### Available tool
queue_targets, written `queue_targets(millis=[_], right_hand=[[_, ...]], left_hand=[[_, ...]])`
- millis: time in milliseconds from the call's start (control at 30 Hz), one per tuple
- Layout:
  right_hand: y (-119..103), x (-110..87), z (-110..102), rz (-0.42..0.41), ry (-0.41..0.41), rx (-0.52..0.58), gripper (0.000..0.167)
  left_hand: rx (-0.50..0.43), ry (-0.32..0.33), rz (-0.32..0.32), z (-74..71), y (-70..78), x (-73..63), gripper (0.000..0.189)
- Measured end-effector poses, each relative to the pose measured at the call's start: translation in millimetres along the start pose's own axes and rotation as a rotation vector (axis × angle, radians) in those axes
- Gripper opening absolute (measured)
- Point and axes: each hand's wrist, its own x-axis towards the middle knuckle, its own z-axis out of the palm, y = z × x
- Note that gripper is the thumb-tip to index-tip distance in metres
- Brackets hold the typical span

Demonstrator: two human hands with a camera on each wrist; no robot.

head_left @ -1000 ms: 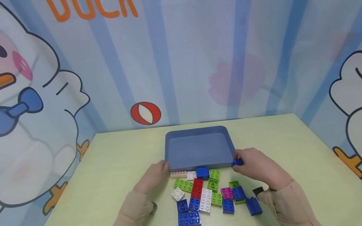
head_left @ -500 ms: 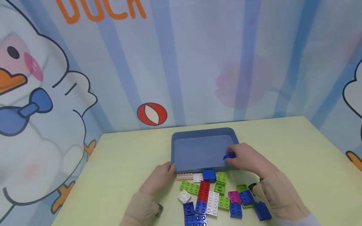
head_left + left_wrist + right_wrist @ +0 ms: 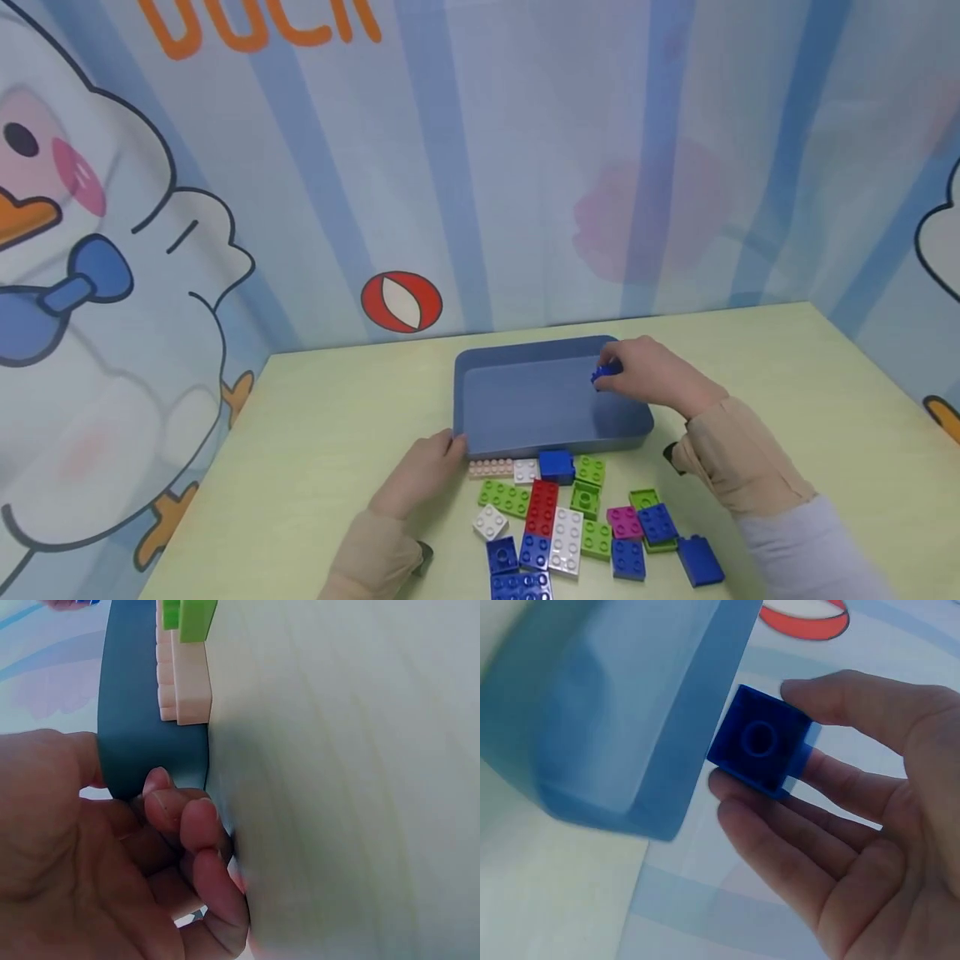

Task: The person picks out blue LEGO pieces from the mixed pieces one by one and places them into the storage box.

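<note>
Right hand [image 3: 658, 375] farther back, pinching blue brick [image 3: 759, 741]

Bench [image 3: 345, 408], pale yellow-green, spans the lower part of the head view. Blue tray [image 3: 525, 408] rests on it just below centre; loose multicoloured toy bricks [image 3: 542, 510] lie at lower centre.
</note>
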Motion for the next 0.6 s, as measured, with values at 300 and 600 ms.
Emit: queue_targets(millis=[300,600], right_hand=[[8.7,47.5,-22.2,-0.017,-0.048,0.029,0.027],[-3.7,75.5,-30.7,-0.04,-0.095,-0.002,0.02]], left_hand=[[-0.021,-0.015,-0.016,7.3,-7.1,2.1,0.037],[-0.013,0.007,-0.006,7.6,-5.3,-2.2,0.036]])
